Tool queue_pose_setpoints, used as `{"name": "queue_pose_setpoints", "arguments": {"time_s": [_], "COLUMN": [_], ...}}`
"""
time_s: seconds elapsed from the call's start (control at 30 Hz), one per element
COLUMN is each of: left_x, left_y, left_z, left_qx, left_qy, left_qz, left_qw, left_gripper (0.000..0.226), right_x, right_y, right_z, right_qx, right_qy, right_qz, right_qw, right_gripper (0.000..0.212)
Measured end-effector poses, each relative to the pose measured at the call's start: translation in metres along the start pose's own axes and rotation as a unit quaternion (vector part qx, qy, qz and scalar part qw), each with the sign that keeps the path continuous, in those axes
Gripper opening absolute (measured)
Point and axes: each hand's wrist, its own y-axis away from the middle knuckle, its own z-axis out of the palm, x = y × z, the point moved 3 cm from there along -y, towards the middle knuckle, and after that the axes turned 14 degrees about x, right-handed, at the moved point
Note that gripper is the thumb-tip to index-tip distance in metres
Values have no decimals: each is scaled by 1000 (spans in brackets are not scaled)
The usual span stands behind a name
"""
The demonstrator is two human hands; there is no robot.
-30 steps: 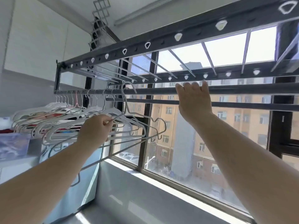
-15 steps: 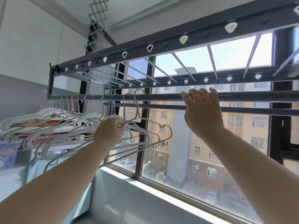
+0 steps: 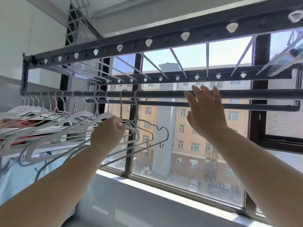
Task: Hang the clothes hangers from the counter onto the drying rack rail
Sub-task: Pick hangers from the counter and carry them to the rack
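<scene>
Update: the right hand (image 3: pixel 205 117) has come off the rail (image 3: pixel 164 94). A second ago it was hooked over the top of the bar. Now it's flat and spread, palm toward the window (image 3: pixel 196 153), and only the fingertips (image 3: pixel 203 89) overlap the bar at its 12 o'clock. Can't tell if they're touching or just clear. It holds nothing.

The hooks (image 3: pixel 137 92) on the held hangers (image 3: pixel 136 110) were level with the bar or just under it a second ago. They now sit over the rail, at about 10 o'clock from the left hand (image 3: pixel 108 133).

Left hand: fingers curled tight, gripping the bundle at the necks just under the hooks, at roughly 9 o'clock from the right hand and lower. It looks like two or three hangers, white plastic plus grey wire (exact count unclear, they overlap). Their bodies tilt down toward 7 o'clock and the grip appears to be carrying part of the weight.

What it means: my read is this batch is effectively on the rail and the bracing hand is no longer needed. What's left is for the left hand to let go so the bundle swings level.

Context: the row of hangers (image 3: pixel 49 122) already hung fills the rail out to 9 o'clock. The free stretch of bar runs toward 3 o'clock, past the right hand. The counter isn't clearly in view, so I can't say whether more hangers are waiting.
</scene>
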Motion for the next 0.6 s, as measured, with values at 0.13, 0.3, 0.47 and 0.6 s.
{"name": "queue_pose_setpoints", "arguments": {"time_s": [0.13, 0.3, 0.47, 0.6], "left_x": [6, 24, 45, 65], "left_y": [6, 27, 65, 103], "left_z": [-12, -22, -3, 36], "left_qx": [31, 72, -15, -156], "left_qy": [22, 121, 252, 299], "left_qz": [45, 139, 145, 117], "left_qw": [998, 980, 957, 934], "left_gripper": [34, 26, 17, 24], "right_x": [-9, -22, -17, 9], "right_y": [8, 32, 68, 111], "right_z": [-7, -17, -23, -32], "right_qx": [13, 95, 56, -29], "right_qy": [-5, 7, 20, 33], "right_qz": [22, 13, 12, 23], "right_qw": [1000, 995, 998, 999], "right_gripper": [51, 45, 50, 45]}}
